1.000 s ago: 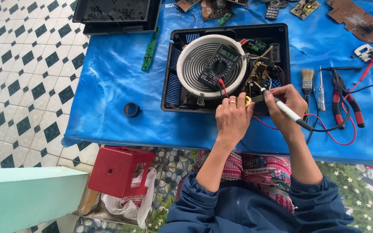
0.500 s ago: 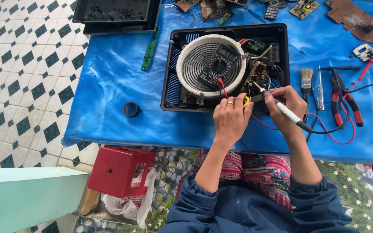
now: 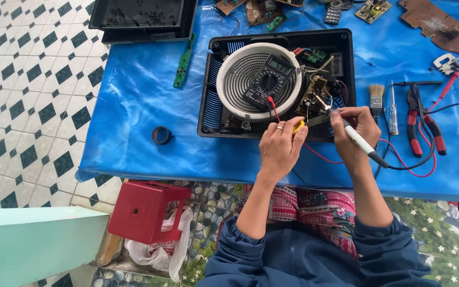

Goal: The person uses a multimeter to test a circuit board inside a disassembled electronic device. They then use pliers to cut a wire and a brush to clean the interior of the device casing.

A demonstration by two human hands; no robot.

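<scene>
Support: table under a blue plastic sheet (image 3: pixel 134 101). Lying on the sheet: opened black induction cooker (image 3: pixel 277 82), green circuit strip (image 3: pixel 184 61), black tape roll (image 3: pixel 162 135), small brush (image 3: pixel 376 99), screwdriver (image 3: pixel 392 109), red-handled pliers (image 3: pixel 423 125), brown circuit board (image 3: pixel 442 26).

We see the white soldering iron (image 3: pixel 358 139) slanting toward the opened black cooker (image 3: pixel 278 79), and a yellow-handled tool (image 3: pixel 298 126) at its front edge.

The right hand (image 3: pixel 358 127) grips a white soldering iron (image 3: pixel 358 141); just beside it, the left hand (image 3: pixel 280 149) pinches a yellow-handled tool (image 3: pixel 298 126) over the opened black cooker (image 3: pixel 277 79).
</scene>
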